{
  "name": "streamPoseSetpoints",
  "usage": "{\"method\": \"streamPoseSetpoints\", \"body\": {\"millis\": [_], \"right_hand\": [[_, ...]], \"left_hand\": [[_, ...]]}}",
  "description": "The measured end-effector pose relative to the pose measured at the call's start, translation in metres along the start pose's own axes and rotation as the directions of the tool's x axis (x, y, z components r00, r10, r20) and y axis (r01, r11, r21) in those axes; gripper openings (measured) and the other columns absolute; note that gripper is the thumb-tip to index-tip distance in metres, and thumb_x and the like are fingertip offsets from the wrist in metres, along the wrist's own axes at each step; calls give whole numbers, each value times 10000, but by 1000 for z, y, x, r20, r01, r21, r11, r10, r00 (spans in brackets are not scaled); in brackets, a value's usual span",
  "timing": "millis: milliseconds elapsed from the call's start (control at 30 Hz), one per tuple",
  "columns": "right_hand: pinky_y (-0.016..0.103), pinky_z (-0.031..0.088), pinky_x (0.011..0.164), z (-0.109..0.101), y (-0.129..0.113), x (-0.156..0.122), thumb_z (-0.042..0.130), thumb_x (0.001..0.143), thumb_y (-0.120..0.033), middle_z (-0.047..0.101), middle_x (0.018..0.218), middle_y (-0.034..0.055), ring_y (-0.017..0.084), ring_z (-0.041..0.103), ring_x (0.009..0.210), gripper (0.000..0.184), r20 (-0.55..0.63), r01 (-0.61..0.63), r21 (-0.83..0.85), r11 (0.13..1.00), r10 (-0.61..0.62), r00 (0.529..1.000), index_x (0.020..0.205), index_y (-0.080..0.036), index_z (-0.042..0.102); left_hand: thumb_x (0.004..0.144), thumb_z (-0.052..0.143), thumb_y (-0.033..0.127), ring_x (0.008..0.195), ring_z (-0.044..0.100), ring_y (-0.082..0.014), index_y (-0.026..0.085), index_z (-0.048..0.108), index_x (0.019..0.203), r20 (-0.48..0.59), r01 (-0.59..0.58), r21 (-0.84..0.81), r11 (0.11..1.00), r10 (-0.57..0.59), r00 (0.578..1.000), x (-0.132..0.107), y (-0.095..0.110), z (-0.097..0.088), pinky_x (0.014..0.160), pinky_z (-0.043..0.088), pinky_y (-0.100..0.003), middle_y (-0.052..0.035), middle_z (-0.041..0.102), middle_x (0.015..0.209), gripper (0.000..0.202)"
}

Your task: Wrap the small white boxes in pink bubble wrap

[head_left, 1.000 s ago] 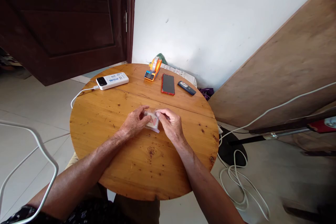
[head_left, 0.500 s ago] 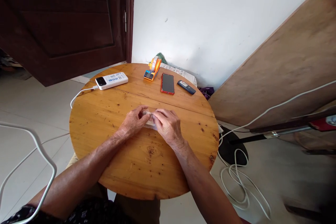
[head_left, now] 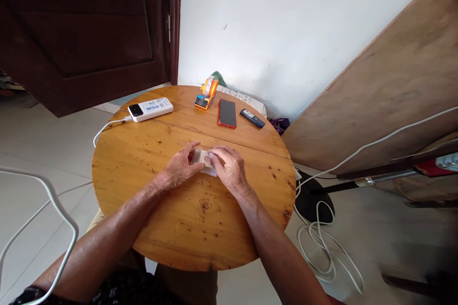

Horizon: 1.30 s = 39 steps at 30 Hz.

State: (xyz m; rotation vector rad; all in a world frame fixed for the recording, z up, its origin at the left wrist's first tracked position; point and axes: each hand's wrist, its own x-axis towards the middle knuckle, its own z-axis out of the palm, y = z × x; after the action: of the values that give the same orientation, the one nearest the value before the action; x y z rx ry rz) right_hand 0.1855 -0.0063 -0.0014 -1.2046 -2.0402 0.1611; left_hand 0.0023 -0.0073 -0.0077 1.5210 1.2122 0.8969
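Observation:
A small pale, partly see-through box (head_left: 206, 164) sits on the round wooden table (head_left: 203, 228), between my hands. My left hand (head_left: 181, 164) holds it from the left, thumb along the near side and fingers round the far side. With thumb and index finger, my right hand (head_left: 230, 167) pinches at its upper right edge; the other fingers are curled. Whitish, patterned material shows on top of the box, though its kind is too small to make out. My fingers hide both ends of it.
Farther back on the table are a white power bank (head_left: 150, 109) with a cable, an orange tape dispenser (head_left: 207, 93), a red-edged phone (head_left: 226, 113) and a dark remote (head_left: 252, 117). A white cable (head_left: 322, 252) lies coiled on the floor at right.
My left fingers and thumb have spread apart, and more of the box's top shows between my hands. My right hand keeps its pinch. The view has shifted slightly.

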Motion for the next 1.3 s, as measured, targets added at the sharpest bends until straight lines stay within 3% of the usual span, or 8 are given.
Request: {"method": "streamPoseSetpoints", "body": {"millis": [167, 367, 467, 600, 867, 967, 1100, 1300], "right_hand": [[347, 516, 825, 0, -3, 1, 552, 908, -206, 752, 911, 44, 203, 695, 868, 177, -44, -54, 125, 991, 60, 997, 848, -256, 711], [297, 544, 732, 6, 3, 5, 571, 878, -256, 759, 855, 29, 188, 707, 789, 157, -63, -195, 354, 915, 231, 971, 821, -231, 714], [286, 546, 689, 10, 5, 9, 591, 850, -292, 757, 807, 19, 184, 699, 732, 153, -53, -253, 422, 871, 302, 952, 792, -224, 715], [285, 541, 661, 11, 6, 12, 601, 830, -318, 751, 770, 14, 182, 685, 700, 157, -30, -302, 462, 834, 355, 934, 774, -222, 712], [309, 550, 720, 8, 6, 14, 615, 829, -341, 761, 820, 25, 201, 696, 775, 160, -17, -318, 483, 816, 371, 928, 775, -224, 711], [311, 550, 733, 6, 1, 12, 590, 850, -329, 752, 821, 27, 197, 694, 774, 170, -22, -282, 454, 845, 327, 945, 777, -225, 702], [324, 538, 811, 0, -5, 9, 545, 882, -243, 738, 876, 43, 192, 690, 843, 180, -70, -135, 326, 936, 166, 984, 781, -231, 695], [367, 521, 871, -2, -2, 3, 547, 896, -206, 738, 959, 57, 218, 687, 934, 198, -55, -42, 138, 989, 50, 997, 825, -250, 726]], "left_hand": [[745, 638, 281, 929, 648, -207, 125, 511, 1370, -23, -29, 65, 997, 31, 999, 1, -2, 1, 872, 535, -366, -92, 683, 1064, 657], [753, 613, 225, 974, 635, -220, 165, 562, 1291, -110, -136, 190, 972, 158, 981, -2, -6, 5, 837, 536, -356, -110, 671, 1147, 543], [772, 581, 208, 964, 636, -207, 194, 611, 1179, -89, -214, 225, 951, 238, 967, -5, -2, 6, 725, 538, -295, -98, 656, 1149, 408], [785, 555, 190, 1072, 618, -215, 209, 650, 1065, -49, -292, 239, 926, 312, 949, -6, 2, 5, 703, 528, -264, -89, 639, 1207, 297], [751, 599, 191, 744, 612, -135, 223, 682, 1042, -113, -197, 255, 947, 232, 966, -1, -3, 4, 708, 515, -263, -19, 692, 951, 304], [743, 604, 192, 722, 600, -124, 214, 685, 1017, -126, -179, 210, 961, 208, 970, 0, -3, 4, 707, 519, -257, -21, 695, 954, 287], [742, 613, 204, 743, 604, -126, 212, 687, 980, -127, -177, 157, 972, 198, 972, 0, -4, 4, 739, 529, -266, -27, 699, 986, 250], [770, 625, 266, 806, 627, -148, 215, 694, 1008, -110, -172, 116, 978, 184, 977, 1, -5, 3, 762, 538, -285, -47, 697, 1015, 253]]}}
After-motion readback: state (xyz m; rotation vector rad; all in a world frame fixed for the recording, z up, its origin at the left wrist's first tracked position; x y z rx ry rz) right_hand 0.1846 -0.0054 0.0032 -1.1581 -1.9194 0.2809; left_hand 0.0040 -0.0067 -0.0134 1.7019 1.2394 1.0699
